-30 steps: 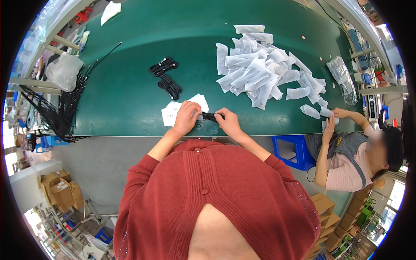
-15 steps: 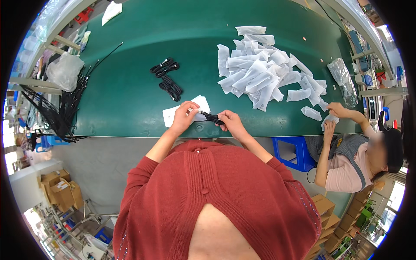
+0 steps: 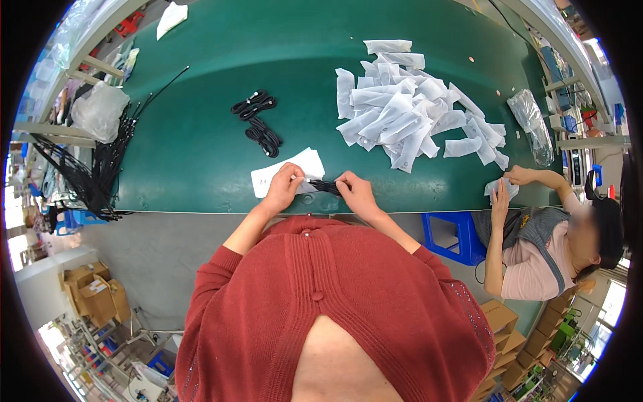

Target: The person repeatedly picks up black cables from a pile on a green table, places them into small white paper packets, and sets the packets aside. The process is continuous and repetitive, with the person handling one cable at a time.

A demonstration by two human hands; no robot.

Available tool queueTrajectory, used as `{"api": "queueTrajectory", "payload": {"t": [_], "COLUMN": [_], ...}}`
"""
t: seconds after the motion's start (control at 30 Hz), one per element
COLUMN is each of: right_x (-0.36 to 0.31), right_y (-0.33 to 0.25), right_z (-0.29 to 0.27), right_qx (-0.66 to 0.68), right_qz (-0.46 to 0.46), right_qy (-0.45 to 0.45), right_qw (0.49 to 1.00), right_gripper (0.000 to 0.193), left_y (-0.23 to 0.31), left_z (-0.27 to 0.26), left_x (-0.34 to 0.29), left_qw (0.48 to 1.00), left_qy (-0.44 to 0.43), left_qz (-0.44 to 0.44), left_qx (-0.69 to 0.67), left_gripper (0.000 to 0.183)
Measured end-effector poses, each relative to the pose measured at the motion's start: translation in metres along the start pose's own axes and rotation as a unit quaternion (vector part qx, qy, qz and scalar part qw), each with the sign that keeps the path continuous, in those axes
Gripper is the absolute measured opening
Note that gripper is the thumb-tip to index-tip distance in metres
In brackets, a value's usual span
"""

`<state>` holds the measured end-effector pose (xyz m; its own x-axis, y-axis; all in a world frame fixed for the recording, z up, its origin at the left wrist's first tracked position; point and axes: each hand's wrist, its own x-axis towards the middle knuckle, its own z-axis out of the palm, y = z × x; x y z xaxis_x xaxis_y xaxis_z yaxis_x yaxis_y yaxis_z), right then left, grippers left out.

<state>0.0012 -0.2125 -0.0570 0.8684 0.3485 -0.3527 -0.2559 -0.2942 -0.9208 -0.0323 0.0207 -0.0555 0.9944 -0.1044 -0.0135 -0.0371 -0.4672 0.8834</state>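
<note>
A folded black cable bundle [image 3: 325, 187] is stretched between my two hands at the near edge of the green table. My left hand [image 3: 284, 187] pinches a white piece at the bundle's left end, seemingly its connector or tie. Fingers of my right hand [image 3: 358, 195] are closed on the right end of the bundle. White paper sheets [image 3: 309, 161] lie partly under my left hand. Farther off on the table rest two coiled black cables, one [image 3: 254, 104] above the other [image 3: 264, 137].
Many white pouches [image 3: 395, 110] are heaped right of centre. Loose black cables [image 3: 100, 161] hang over the left edge beside a clear plastic bag [image 3: 100, 110]. At the right, a co-worker [image 3: 536, 261] handles a white pouch [image 3: 504, 189]. A blue stool [image 3: 455, 238] stands below the table edge.
My right hand has shifted slightly, showing more of its back; the bundle stays between my hands. The co-worker's hands have moved a pouch left, and the loose pouch there no longer lies apart.
</note>
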Motion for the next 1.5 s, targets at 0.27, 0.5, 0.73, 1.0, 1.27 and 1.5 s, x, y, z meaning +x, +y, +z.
{"api": "queueTrajectory", "payload": {"t": [0.27,0.5,0.73,1.0,1.27,1.5], "right_x": [-0.003,-0.005,-0.010,0.016,0.052,0.119], "right_y": [-0.012,-0.021,-0.035,-0.049,-0.126,-0.104], "right_z": [0.000,-0.012,0.007,0.004,-0.110,0.043], "right_qx": [-0.142,-0.208,-0.128,-0.127,-0.360,-0.329], "right_qz": [-0.100,-0.243,-0.207,-0.376,-0.299,-0.308], "right_qy": [0.030,0.001,-0.008,0.079,0.415,0.071], "right_qw": [0.984,0.948,0.970,0.914,0.780,0.890], "right_gripper": [0.013,0.011,0.013,0.014,0.018,0.028], "left_y": [0.013,0.011,0.032,0.053,-0.009,-0.006], "left_z": [0.003,0.001,0.008,-0.002,0.013,0.030], "left_x": [0.004,0.002,0.008,0.037,0.009,0.015], "left_qw": [0.994,0.998,0.998,0.959,0.991,0.971], "left_qy": [0.000,0.017,-0.017,0.032,0.088,0.075], "left_qz": [0.093,0.015,0.059,0.005,-0.004,0.056], "left_qx": [0.052,-0.051,-0.009,-0.280,0.100,0.220], "left_gripper": [0.010,0.010,0.007,0.004,0.020,0.023]}}
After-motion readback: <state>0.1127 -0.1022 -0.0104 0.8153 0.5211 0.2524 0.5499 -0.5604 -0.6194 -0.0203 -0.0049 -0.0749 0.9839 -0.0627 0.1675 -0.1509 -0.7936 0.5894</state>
